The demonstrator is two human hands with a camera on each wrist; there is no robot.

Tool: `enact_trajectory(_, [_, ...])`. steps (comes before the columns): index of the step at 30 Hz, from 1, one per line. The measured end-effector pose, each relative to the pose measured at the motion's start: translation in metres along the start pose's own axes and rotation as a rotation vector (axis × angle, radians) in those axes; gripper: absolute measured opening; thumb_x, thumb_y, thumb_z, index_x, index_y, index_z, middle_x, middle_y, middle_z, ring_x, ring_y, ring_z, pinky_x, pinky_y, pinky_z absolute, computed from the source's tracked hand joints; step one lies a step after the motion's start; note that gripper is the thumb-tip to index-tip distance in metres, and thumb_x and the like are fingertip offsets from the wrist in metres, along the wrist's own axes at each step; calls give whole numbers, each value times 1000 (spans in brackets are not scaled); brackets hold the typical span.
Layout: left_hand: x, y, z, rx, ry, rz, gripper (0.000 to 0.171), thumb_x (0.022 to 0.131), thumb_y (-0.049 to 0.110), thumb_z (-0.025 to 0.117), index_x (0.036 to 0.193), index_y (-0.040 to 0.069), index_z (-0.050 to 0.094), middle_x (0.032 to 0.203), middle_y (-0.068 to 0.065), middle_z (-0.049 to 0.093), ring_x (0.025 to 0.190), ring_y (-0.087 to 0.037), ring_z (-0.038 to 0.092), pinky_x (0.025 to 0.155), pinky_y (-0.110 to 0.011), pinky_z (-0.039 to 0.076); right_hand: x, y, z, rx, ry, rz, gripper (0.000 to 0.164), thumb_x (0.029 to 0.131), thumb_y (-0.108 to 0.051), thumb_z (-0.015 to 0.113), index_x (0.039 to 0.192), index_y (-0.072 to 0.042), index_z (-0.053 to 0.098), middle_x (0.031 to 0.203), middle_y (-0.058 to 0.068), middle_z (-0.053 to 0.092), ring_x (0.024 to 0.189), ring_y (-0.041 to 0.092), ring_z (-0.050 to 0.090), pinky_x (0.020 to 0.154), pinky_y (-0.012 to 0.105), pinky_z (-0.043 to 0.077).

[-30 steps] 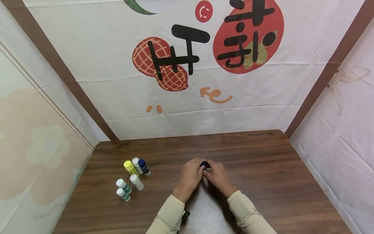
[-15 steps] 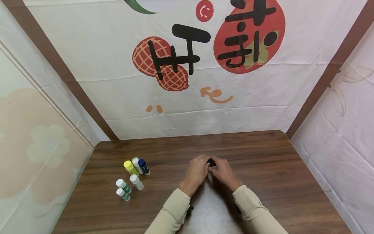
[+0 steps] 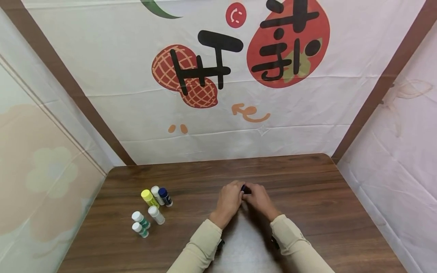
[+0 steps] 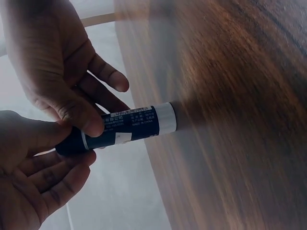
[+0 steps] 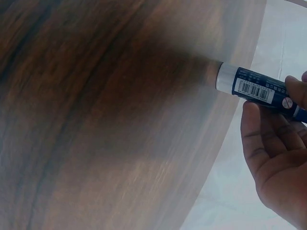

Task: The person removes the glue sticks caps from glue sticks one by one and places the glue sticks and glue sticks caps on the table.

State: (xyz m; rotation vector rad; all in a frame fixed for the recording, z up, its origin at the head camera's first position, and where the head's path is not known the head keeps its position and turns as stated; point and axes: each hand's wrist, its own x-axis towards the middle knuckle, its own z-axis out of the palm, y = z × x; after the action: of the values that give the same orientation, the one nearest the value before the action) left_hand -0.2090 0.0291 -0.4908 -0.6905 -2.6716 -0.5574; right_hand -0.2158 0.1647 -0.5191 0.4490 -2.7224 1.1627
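Between both hands, a dark blue glue stick [image 4: 139, 123] with a white base stands upright, its base close over the wooden table [image 3: 307, 204]. My left hand [image 3: 228, 199] pinches its blue cap [image 4: 69, 144] between thumb and fingers. The printed body is held by my right hand [image 3: 261, 199], thumb on one side and fingers behind. A barcode label [image 5: 254, 90] shows in the right wrist view. From the head, most of the stick is hidden by the fingers; only a bit of dark blue shows.
At the table's left stand several similar tubes: one with a yellow cap [image 3: 149, 198], a dark blue one [image 3: 165, 197], white ones [image 3: 156, 215] and green-labelled ones with white caps [image 3: 141, 219]. Printed cloth walls [image 3: 205, 144] enclose the table's back and sides.
Both hands have shifted a little to the right with the glue stick, and the fingers have closed in tighter around it. The tubes at the left have stayed put.
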Motion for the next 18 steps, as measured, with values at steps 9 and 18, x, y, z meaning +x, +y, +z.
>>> enact_trajectory(9, [-3,-3,1,2,22,7,21,77,8,68,97,11,65,92,-2,64,83,-19,63,69,-31,50,1,-2,4,-78,-4,-3,14,75,-9,70,87,-9,63,76,2,65,64,9,56,54,21,43])
enact_trajectory(18, [-3,-2,4,-26,84,16,21,75,7,69,96,10,66,91,-2,65,82,-18,63,68,-31,50,1,-3,0,-87,-5,0,19,74,-6,69,93,-8,65,81,4,66,68,9,58,56,22,45])
